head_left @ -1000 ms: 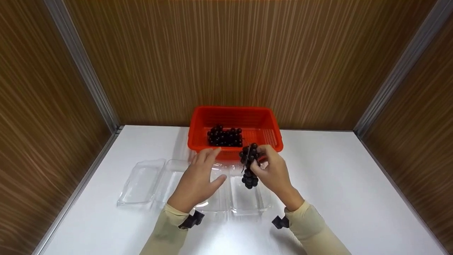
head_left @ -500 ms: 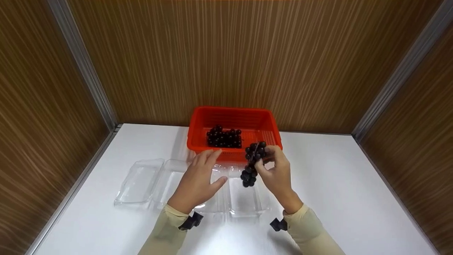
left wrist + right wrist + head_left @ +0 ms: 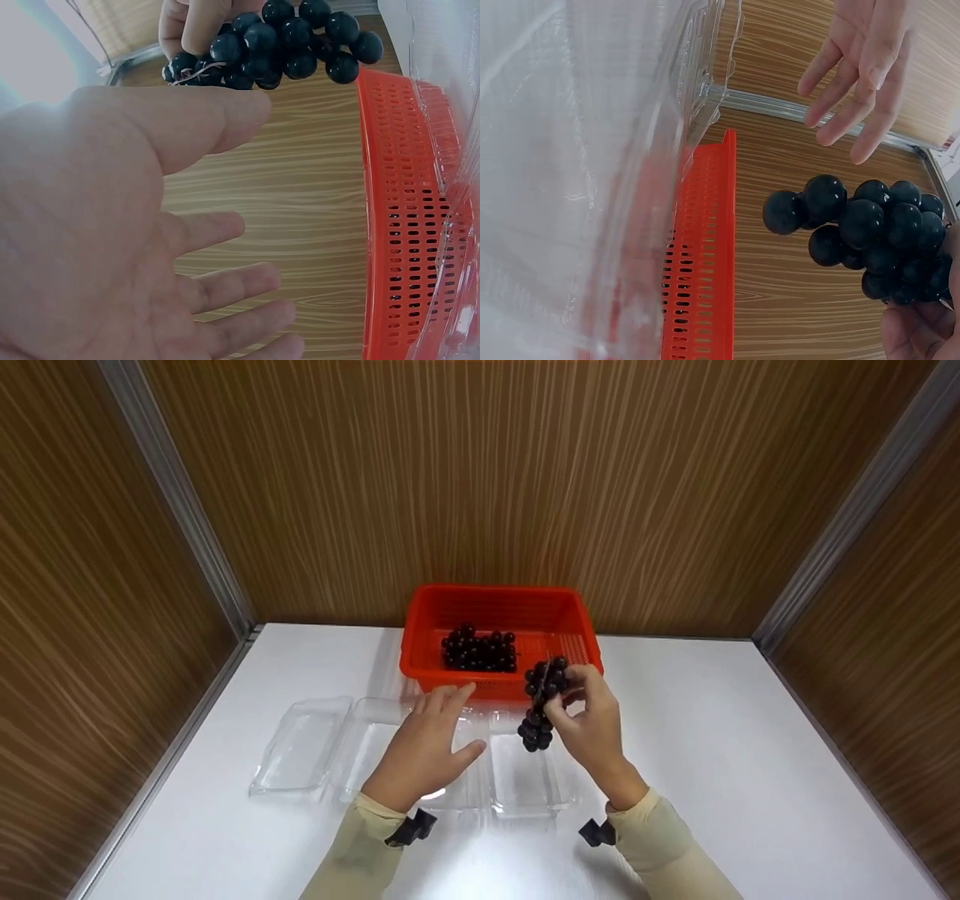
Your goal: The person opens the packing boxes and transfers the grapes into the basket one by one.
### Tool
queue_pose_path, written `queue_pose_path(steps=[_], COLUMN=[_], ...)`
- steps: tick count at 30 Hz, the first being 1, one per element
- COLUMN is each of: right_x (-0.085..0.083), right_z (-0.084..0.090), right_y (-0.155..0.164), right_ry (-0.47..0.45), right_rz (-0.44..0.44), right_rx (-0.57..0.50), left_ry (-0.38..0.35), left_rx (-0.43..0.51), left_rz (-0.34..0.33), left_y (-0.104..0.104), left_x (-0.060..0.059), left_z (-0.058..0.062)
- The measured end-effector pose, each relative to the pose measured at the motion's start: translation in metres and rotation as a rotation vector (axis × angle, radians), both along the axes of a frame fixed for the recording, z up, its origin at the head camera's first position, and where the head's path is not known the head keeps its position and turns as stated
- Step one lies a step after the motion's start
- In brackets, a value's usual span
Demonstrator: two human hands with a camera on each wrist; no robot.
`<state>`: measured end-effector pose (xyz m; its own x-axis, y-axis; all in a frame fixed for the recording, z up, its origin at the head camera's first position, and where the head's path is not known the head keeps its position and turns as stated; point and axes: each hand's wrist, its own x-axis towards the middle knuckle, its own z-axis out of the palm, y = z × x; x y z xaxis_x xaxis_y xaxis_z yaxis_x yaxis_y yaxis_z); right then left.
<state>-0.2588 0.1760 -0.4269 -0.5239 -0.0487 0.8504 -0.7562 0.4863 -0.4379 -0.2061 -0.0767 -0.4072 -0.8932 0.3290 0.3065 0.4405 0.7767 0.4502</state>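
My right hand (image 3: 592,727) pinches a bunch of dark grapes (image 3: 541,697) between thumb and fingers, near the front of the red basket. The lower end of the bunch hangs over the clear plastic containers (image 3: 521,780). In the right wrist view the grapes (image 3: 881,232) are round, black and glossy, gripped at the right edge. My left hand (image 3: 424,746) hovers above the containers with fingers spread and holds nothing. Its palm (image 3: 90,225) shows in the left wrist view, below the held grapes (image 3: 277,45).
A red plastic basket (image 3: 592,656) with slotted sides stands at the back middle of the white table (image 3: 690,735). More dark grapes (image 3: 478,650) lie inside it on the left. A clear lid-like tray (image 3: 300,746) lies at the left. Wood-patterned panels (image 3: 495,472) enclose the table.
The right hand has shifted slightly right and up with the grapes, and the bunch has tilted. The left hand has barely moved.
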Motion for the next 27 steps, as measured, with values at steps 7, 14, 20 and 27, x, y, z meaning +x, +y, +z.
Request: queue_pose_path(steps=[7,14,20,27], right_x=[0.006,0.006,0.006,0.006], right_z=[0.003,0.016,0.017,0.007], right_y=[0.005,0.003,0.003,0.004], right_ry=[-0.007,0.001,0.033,0.089], right_rz=[-0.018,-0.015,-0.026,0.018], right_rx=[-0.012,-0.073,-0.141,-0.193], left_ry=[-0.029,-0.010,-0.040,-0.069], left_rx=[0.006,-0.013,-0.030,0.016], left_rz=[0.005,0.004,0.007,0.038], left_y=[0.000,0.003,0.005,0.004], left_x=[0.004,-0.001,-0.004,-0.003], left_z=[0.001,0.015,0.013,0.002])
